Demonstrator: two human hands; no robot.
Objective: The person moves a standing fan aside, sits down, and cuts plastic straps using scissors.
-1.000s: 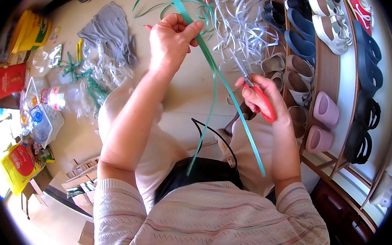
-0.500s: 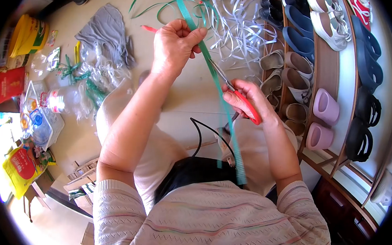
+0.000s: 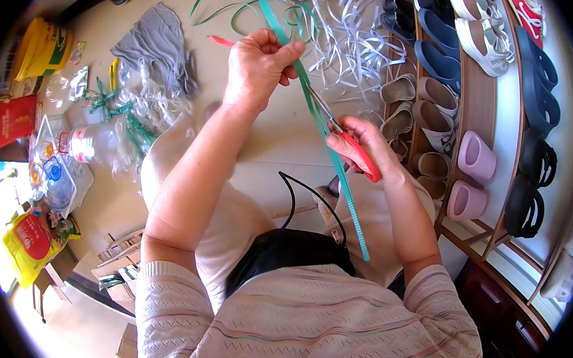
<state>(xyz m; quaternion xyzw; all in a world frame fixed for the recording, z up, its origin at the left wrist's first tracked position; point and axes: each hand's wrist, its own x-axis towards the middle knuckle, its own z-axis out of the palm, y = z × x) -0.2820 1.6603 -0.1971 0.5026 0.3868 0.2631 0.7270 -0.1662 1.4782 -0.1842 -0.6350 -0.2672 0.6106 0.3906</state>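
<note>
A long green plastic strap [image 3: 350,204] hangs from my left hand [image 3: 258,66], pinched between thumb and fingers, its top end sticking up past them. My right hand [image 3: 358,145] grips scissors with red handles [image 3: 366,160]. Their metal blades lie along the strap just below my left hand; whether they are fully closed I cannot make out. The strap's lower end dangles over my lap. More green strap lies curled on the floor beyond my left hand, beside a tangle of white strips [image 3: 350,37].
Shoe racks with sandals and pink slippers [image 3: 477,157] stand close on the right. On the left are a grey cloth [image 3: 156,49], a clear plastic bottle [image 3: 94,146], a white basket [image 3: 83,185] and a yellow bucket [image 3: 44,49]. A black cord [image 3: 292,195] loops over my lap.
The strap's lower end has swung to the right, and its lengths now hang closer together. My hands and the scissors have barely moved.
</note>
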